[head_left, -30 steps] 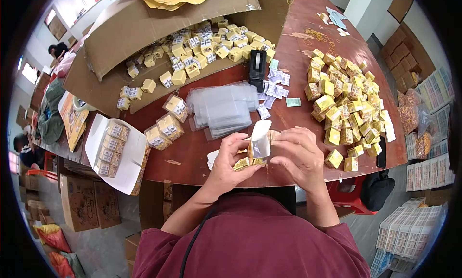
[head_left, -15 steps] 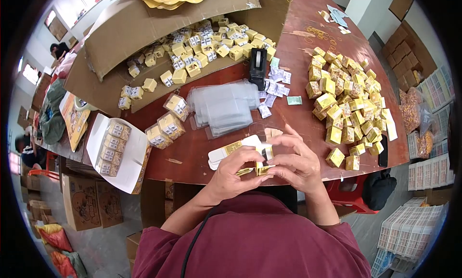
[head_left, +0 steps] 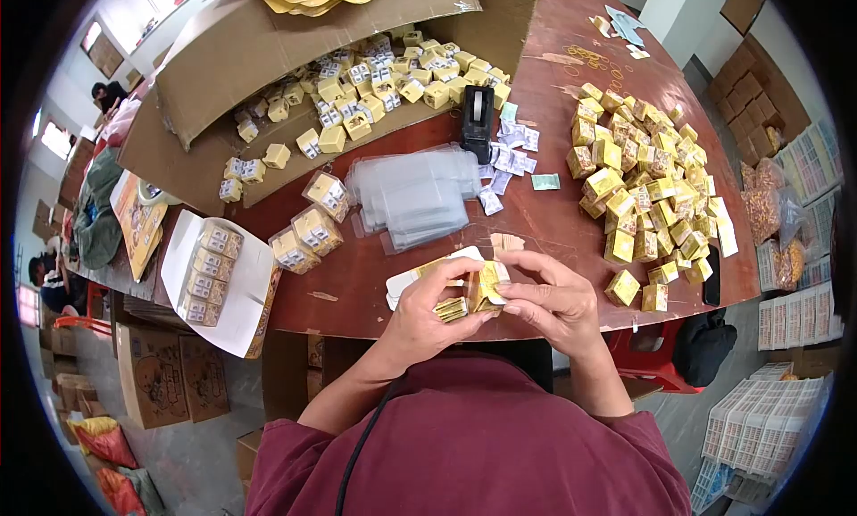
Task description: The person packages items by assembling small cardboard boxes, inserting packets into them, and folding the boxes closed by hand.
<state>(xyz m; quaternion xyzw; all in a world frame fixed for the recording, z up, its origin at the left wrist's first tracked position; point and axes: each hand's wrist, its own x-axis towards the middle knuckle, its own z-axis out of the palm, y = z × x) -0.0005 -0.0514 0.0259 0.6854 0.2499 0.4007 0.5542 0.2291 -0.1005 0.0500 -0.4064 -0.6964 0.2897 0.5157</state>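
Observation:
Between both hands, near the table's front edge, is a small yellow paper box [head_left: 486, 282]. My left hand [head_left: 427, 312] holds its left side with bent fingers, and a stack of flat folded yellow cartons [head_left: 451, 309] is tucked into the same hand. My right hand [head_left: 558, 303] pinches the box's right side between thumb and fingers. Partly hidden behind my left hand lie white cards with rounded corners [head_left: 403, 286]. Farther right, many yellow boxes [head_left: 644, 195] are heaped on the table.
Clear plastic sleeves [head_left: 415, 199] lie mid-table beside a black tape dispenser [head_left: 478, 121] and small sachets [head_left: 513, 163]. A tipped cardboard box [head_left: 268, 61] spills yellow cubes [head_left: 357, 92]. Wrapped cube packs [head_left: 317, 230] and an open white carton [head_left: 245, 311] are left. People sit far left.
The small box has turned from showing a dark opening and pale flap to showing yellow printed faces. My fingers have shifted slightly around it; the flat cartons stay in my left hand.

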